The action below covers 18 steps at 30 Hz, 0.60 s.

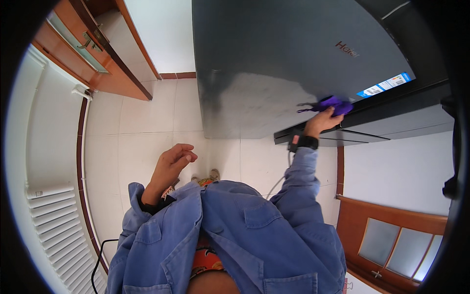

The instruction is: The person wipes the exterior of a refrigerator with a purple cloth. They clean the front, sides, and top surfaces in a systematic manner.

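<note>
My right hand (324,122), reaching far right with a dark watch on its wrist, is closed on a purple cloth (335,105). It presses the cloth to the dark grey front of a refrigerator (274,59), near the door's right edge and below a blue-and-white label (383,85). A loop or corner of the cloth trails to the left over the surface. In front of my body, my left hand (172,161) hangs in the air, holding nothing. Its fingers are loosely bent and apart from the thumb, well away from the refrigerator.
To the left a wooden door (93,49) with a metal handle stands ajar. A white radiator (63,230) runs along the left wall. At the lower right is a wooden door with glass panes (396,245). Pale floor tiles (152,117) lie underfoot, and a thin grey cable (278,186) hangs beside my right sleeve.
</note>
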Motion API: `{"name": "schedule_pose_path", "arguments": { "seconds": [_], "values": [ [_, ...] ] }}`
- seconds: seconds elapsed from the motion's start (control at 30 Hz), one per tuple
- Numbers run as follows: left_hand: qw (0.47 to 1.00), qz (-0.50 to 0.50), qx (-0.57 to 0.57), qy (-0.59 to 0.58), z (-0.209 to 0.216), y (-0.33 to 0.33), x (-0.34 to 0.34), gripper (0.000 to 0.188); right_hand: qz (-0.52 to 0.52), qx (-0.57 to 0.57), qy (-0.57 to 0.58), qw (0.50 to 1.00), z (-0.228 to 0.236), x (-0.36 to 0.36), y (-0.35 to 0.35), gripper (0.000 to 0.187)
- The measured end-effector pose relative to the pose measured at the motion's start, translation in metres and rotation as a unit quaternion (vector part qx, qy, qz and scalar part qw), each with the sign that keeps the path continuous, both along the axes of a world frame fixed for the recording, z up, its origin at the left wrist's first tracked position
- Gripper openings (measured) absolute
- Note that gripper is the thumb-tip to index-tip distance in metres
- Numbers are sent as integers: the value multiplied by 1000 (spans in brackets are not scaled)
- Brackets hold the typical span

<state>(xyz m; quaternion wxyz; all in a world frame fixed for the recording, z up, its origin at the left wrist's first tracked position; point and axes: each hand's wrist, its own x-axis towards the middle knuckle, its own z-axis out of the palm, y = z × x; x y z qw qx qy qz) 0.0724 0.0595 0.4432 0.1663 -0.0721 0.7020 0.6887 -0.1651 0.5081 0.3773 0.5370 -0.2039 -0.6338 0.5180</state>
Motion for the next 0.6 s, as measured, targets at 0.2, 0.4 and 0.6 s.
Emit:
{"name": "schedule_pose_path", "arguments": {
  "seconds": [0.2, 0.4, 0.6],
  "values": [
    [1000, -8, 0, -28, -5, 18, -12, 29, 5, 29, -57, 998, -44, 21, -56, 50],
    [999, -14, 2, -45, -7, 22, -12, 27, -1, 189, 24, 982, 40, 22, -72, 48],
    [999, -39, -8, -29, -8, 17, -28, 28, 177, 477, 23, 861, 48, 53, -167, 47]
  ]
}}
